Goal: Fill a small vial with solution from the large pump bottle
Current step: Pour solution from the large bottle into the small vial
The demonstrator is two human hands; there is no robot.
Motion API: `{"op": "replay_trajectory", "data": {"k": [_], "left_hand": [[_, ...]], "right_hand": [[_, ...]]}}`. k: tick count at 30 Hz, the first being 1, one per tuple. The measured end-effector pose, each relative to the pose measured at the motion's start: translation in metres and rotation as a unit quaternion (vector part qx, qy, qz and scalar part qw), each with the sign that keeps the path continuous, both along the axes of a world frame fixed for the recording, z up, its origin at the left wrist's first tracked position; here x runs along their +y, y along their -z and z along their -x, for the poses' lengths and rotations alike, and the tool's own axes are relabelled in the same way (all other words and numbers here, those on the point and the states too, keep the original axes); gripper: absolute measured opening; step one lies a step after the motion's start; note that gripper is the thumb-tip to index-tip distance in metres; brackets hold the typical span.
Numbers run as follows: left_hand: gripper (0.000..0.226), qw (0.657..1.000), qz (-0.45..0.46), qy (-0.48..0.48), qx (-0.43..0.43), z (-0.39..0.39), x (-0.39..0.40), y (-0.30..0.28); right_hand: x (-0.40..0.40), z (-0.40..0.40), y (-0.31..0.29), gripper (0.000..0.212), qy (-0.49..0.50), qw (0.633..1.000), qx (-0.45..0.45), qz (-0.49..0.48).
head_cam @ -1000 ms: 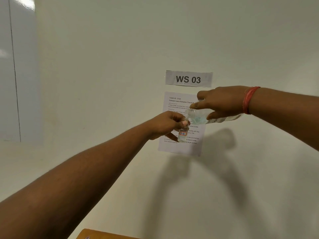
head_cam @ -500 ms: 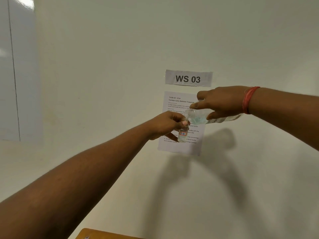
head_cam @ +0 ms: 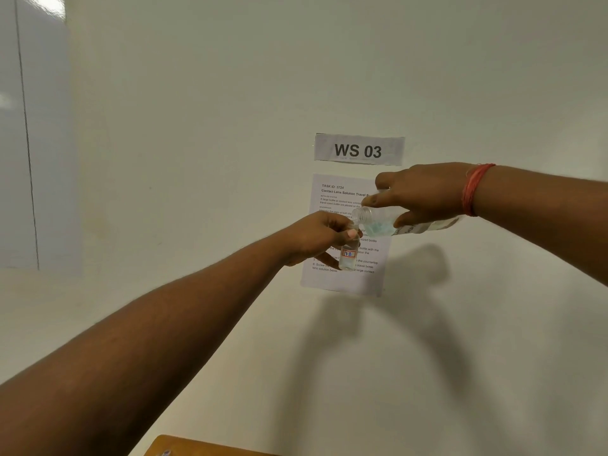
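My left hand [head_cam: 317,236] grips a small clear vial [head_cam: 348,256] near its neck and holds it upright in the air; the vial carries a small red-framed label and a little liquid at its bottom. My right hand [head_cam: 424,192] holds the large clear bottle [head_cam: 381,222] tipped almost on its side, uncapped, its open mouth pointing left just above the vial's opening. Pale blue solution pools near the large bottle's neck. A red thread band circles my right wrist. No pump head is in view.
Behind my hands is a white wall with a "WS 03" sign [head_cam: 358,150] and a printed task sheet [head_cam: 339,232] taped below it. A corner of a wooden surface [head_cam: 197,447] shows at the bottom edge. A glossy panel [head_cam: 19,133] is at the far left.
Both hands hold almost still; the large bottle stays tipped over the vial's mouth. No clear change in the liquid level is visible.
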State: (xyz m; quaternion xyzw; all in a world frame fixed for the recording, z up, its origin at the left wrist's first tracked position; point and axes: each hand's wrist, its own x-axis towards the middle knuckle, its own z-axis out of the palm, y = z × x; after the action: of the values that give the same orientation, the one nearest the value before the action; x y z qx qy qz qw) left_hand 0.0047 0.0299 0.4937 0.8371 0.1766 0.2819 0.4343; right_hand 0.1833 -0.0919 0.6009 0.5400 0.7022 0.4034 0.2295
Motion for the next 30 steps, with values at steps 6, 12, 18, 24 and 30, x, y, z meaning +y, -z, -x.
{"op": "replay_trajectory", "data": {"k": [6,12,18,24,30], "left_hand": [[0.025,1.0,0.003,0.005,-0.003,-0.0008,0.0024,0.0012],[0.024,1.0,0.003,0.006,-0.007,-0.0006,0.0024,0.0015],[0.025,1.0,0.009,0.002,-0.005,0.0003,-0.0004,0.0029],[0.025,1.0,0.009,0.002,-0.002,0.001,-0.0026,0.003],[0.025,1.0,0.012,0.003,-0.003,0.0003,-0.0016,0.0038]], "right_hand": [[-0.0007,0.0012,-0.0004,0.069,0.006,1.0,-0.005,0.002],[-0.0019,0.003,-0.0009,0.069,0.005,1.0,-0.009,0.001],[-0.0013,0.0026,0.0014,0.069,0.014,1.0,-0.007,-0.001],[-0.001,0.0018,0.0015,0.069,0.012,1.0,0.0,0.002],[-0.0002,0.0019,0.0017,0.069,0.011,1.0,-0.002,0.004]]}}
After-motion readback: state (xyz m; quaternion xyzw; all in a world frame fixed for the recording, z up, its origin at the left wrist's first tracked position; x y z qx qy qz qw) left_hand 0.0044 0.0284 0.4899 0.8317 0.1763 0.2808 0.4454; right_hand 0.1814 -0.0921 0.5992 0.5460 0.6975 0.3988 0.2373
